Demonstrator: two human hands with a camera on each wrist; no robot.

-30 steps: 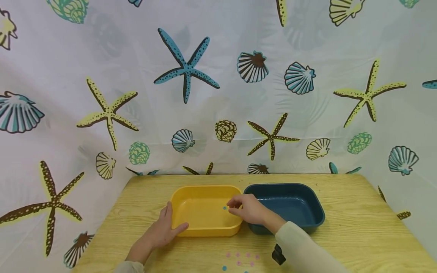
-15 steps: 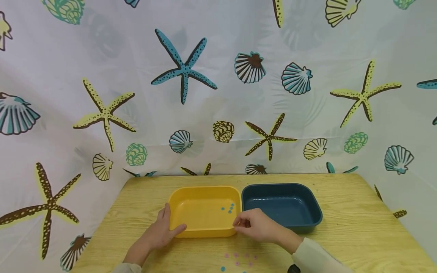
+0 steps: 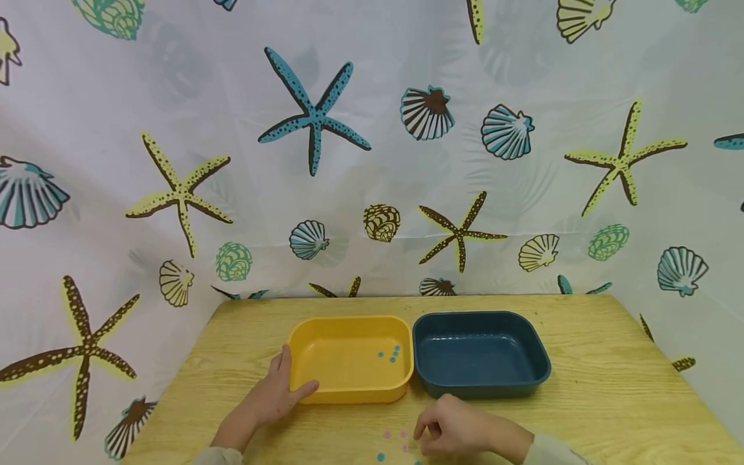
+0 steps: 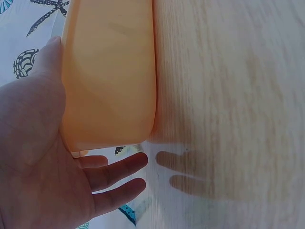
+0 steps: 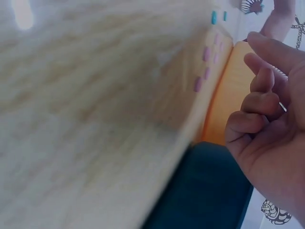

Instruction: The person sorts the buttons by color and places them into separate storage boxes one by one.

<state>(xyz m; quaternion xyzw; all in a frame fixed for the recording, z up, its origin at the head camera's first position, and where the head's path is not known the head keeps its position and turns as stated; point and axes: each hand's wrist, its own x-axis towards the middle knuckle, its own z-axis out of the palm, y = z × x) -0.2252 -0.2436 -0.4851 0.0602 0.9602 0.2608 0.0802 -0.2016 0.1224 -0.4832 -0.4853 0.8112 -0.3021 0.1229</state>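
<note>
A yellow tray stands on the wooden table with several small blue button-like discs inside it, toward the right. My left hand rests against its left end, thumb at the near rim; in the left wrist view the lower fingers stretch out past the tray's corner. In front of the trays, my right hand is low by small pink discs on the table, its fingers loosely bent and nothing visible between them. The right wrist view shows several pink discs and two blue ones.
A dark blue tray stands right beside the yellow one, nothing visible in it. Behind the wooden table and at its sides hangs a white curtain printed with starfish and shells.
My right hand has come back from over the yellow tray to the pink discs in front. More blue discs show in the yellow tray than a second ago. The left hand stays.
</note>
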